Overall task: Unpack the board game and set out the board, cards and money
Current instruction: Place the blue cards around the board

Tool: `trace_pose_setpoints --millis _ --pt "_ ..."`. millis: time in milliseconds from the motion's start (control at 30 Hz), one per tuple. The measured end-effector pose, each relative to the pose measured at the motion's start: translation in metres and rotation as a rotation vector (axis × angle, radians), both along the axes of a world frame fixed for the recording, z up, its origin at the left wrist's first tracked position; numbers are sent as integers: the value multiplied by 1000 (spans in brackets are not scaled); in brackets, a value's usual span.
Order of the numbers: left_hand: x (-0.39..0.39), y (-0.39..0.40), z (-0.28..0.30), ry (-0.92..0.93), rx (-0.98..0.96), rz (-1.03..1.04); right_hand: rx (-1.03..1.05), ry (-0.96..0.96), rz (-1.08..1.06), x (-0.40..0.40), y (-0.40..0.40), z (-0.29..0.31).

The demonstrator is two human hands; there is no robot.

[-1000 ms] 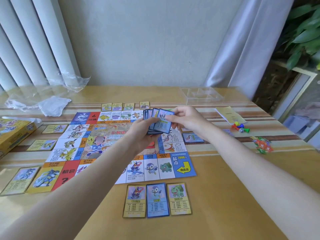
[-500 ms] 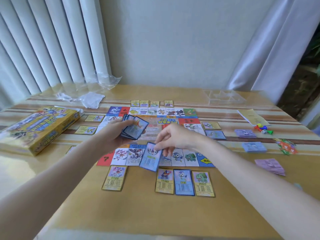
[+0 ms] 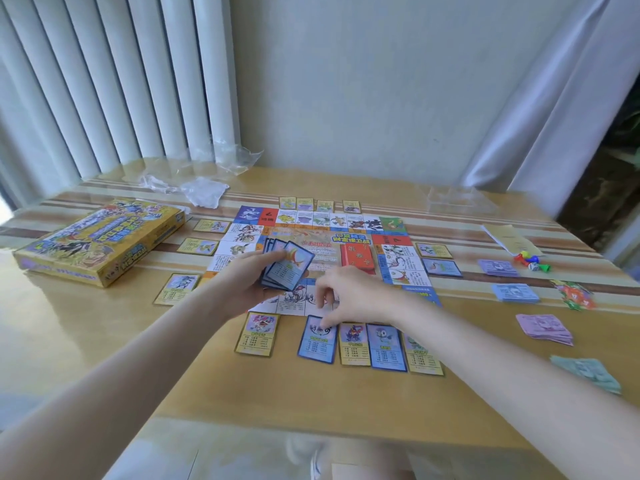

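White vertical blinds and a pale curtain are framing a glossy yellow table (image 3: 104, 341), and the board (image 3: 322, 251) is lying flat towards its far middle, ringed by property cards. The left hand (image 3: 242, 289) is gripping a fanned stack of blue cards (image 3: 285, 266) over the board's near left part, fingers curled round it. The right hand (image 3: 349, 296) is hovering with fingertips (image 3: 323, 322) bent down onto the top edge of a blue card (image 3: 318, 339) lying just off the board's near edge, beside three more cards in a row. Whether those fingers are pinching or only pressing, I cannot tell. Money piles (image 3: 543, 329) are sitting near the right edge, with the game box (image 3: 100, 239) by the left edge.

Risks from here, as I am judging it: the fan is looking loose, so a tilt of the left wrist could be spilling cards onto the board. The table is shiny, so a drag of the right fingertips could be sliding the blue card crooked or nudging its neighbour. The right forearm is passing low over the row and could be sweeping it.

Hard to read: the arms are covering the board's near squares, the rightmost card of the row is partly hidden, and print everywhere is too blurred to make out
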State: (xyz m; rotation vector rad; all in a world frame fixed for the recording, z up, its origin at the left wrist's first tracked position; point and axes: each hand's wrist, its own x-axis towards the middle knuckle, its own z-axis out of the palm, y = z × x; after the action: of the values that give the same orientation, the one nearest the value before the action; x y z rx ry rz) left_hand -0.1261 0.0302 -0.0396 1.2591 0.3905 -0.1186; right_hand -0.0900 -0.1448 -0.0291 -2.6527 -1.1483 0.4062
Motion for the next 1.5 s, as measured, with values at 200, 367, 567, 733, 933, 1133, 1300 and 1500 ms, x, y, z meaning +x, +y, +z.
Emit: trace_pose_setpoints --millis 200,367,567,733,933,1133,1300,1500 --pt "2 1 5 -38 -39 -19 515 262 -351 12 10 22" --pt "13 -29 17 -136 -89 -64 762 382 -490 20 6 18" --pt "39 -80 28 -140 -124 -92 1080 359 -732 48 -36 23" --pt "58 -112 32 -52 -241 -178 1088 277 -775 78 -99 34" --pt "68 -117 19 13 -298 -195 83 72 -473 88 -159 14" --pt "75 -122 18 23 -275 -191 156 -14 -482 95 -162 -8" --pt "76 -123 17 14 -271 -195 51 -89 -480 97 -165 -16" --pt "81 -116 14 11 -251 -179 60 -102 -408 90 -166 -26"
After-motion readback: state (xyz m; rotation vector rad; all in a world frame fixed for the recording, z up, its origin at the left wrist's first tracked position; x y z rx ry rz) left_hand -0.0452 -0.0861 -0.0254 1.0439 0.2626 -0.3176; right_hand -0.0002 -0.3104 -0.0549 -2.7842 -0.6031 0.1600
